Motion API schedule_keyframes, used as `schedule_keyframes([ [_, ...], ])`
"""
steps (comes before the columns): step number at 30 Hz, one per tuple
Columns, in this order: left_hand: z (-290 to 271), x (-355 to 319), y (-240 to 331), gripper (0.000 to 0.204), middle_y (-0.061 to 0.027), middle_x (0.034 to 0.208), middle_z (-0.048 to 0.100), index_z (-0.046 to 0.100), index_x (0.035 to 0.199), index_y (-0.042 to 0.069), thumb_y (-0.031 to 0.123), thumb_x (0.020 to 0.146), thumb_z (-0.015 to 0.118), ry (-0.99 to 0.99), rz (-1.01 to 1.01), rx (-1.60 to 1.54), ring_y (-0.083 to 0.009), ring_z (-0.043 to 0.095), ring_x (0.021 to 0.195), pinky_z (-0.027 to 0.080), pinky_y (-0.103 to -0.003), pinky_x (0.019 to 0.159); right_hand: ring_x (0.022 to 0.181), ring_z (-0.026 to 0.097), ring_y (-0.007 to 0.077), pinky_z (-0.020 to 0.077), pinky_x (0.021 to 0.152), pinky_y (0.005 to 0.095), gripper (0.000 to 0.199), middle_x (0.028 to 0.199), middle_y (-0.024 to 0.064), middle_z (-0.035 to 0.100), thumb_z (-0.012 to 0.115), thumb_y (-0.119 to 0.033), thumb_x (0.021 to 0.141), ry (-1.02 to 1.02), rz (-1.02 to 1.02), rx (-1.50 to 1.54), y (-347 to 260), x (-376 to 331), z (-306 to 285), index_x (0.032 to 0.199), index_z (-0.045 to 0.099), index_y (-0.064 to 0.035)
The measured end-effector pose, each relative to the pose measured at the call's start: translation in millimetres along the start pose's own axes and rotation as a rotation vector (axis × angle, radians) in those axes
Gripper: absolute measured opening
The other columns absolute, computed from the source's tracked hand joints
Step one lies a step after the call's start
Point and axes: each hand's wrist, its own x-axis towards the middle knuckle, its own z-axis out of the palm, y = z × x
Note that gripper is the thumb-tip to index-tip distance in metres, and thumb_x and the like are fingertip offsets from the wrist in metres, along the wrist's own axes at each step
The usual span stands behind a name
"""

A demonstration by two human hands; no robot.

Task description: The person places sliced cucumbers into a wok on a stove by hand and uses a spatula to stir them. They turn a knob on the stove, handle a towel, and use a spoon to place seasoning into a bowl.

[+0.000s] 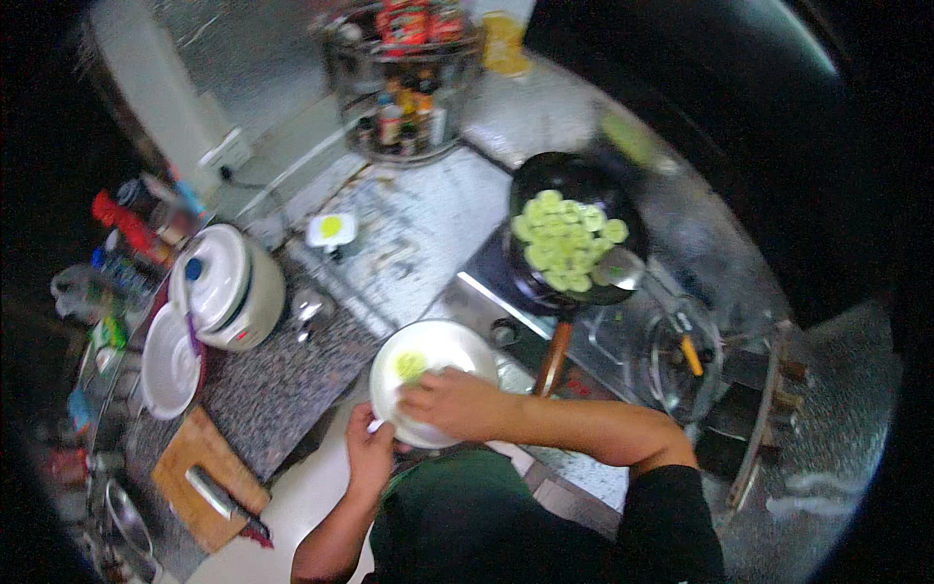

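Observation:
My left hand (371,450) grips the near-left rim of a white bowl (470,343), held in front of my body. Inside it lie pale green slices (411,365), which look like cucumber. My right hand (449,404) reaches over the bowl from the right, its fingers curled down beside the slices; whatever they hold is hidden and blurred. Beyond the bowl to the right, a black wok (530,173) with a brown handle (554,360) sits on the stove. Round green slices (566,238) cover its bottom, and a metal spatula or ladle head (620,268) rests among them.
A glass lid (671,375) with an orange-tipped knob lies right of the wok. On the left are a rice cooker (238,292), a white basin (167,375) and a cutting board (199,516) with a knife (222,496). A rack of bottles (409,107) stands at the back.

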Motion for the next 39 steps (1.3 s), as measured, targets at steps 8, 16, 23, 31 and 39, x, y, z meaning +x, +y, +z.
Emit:
schedule_keyframes([
  [8, 3.1, -0.7, 0.1, 0.028, -0.0087, 0.097, 0.051, 0.048, 0.105, -0.001, -0.005, 0.078, 0.046, -0.021, -0.016, -0.011, -0.0140, 0.057, 0.071, 0.053, -0.024, 0.050, 0.088, 0.059, 0.0215, 0.0466, 0.075, 0.0303, 0.036, 0.101, 0.0136, 0.061, 0.052, -0.018, 0.078, 0.075, -0.086, -0.112, -2.9, 2.5, 13.1, 0.107, 0.058, 0.0031],
  [16, 13.8, 13.3, -5.3, 0.028, -0.0107, 0.099, 0.053, 0.047, 0.105, -0.002, -0.005, 0.077, 0.045, 0.002, -0.060, 0.001, -0.0152, 0.059, 0.071, 0.053, -0.025, 0.048, 0.082, 0.060, 0.0270, 0.0500, 0.074, 0.0372, 0.027, 0.085, 0.0121, 0.060, 0.052, -0.016, 0.082, 0.261, 0.236, 0.125, 38.8, -30.2, -16.9, 0.104, 0.060, -0.0039],
  [23, 13.5, 13.6, -3.6, 0.029, -0.0123, 0.102, 0.054, 0.046, 0.106, -0.002, -0.003, 0.077, 0.044, 0.156, -0.081, 0.003, -0.0183, 0.061, 0.068, 0.053, -0.026, 0.047, 0.079, 0.062, 0.0321, 0.0508, 0.069, 0.0397, 0.015, 0.088, 0.0127, 0.061, 0.061, -0.010, 0.080, 0.413, 0.956, -0.143, 213.3, -146.8, -110.8, 0.093, 0.068, -0.0099],
  [31, 22.4, 5.4, -5.0, 0.027, -0.0127, 0.100, 0.055, 0.045, 0.104, -0.002, 0.000, 0.077, 0.044, 0.277, -0.101, -0.021, -0.0185, 0.061, 0.069, 0.051, -0.027, 0.048, 0.079, 0.064, 0.0315, 0.0520, 0.068, 0.0434, 0.018, 0.086, 0.0115, 0.066, 0.054, -0.017, 0.079, 0.109, 1.141, -0.462, 364.8, -151.7, -93.9, 0.089, 0.069, -0.0143],
  [39, 26.1, -2.6, -1.5, 0.026, -0.0132, 0.100, 0.056, 0.046, 0.104, -0.002, 0.002, 0.078, 0.044, 0.341, -0.065, -0.035, -0.0193, 0.061, 0.070, 0.051, -0.028, 0.049, 0.073, 0.065, 0.0313, 0.0524, 0.063, 0.0427, 0.012, 0.083, 0.0121, 0.066, 0.057, -0.017, 0.078, 0.182, 1.108, -0.620, 402.3, -140.6, -61.2, 0.076, 0.064, -0.0087],
])
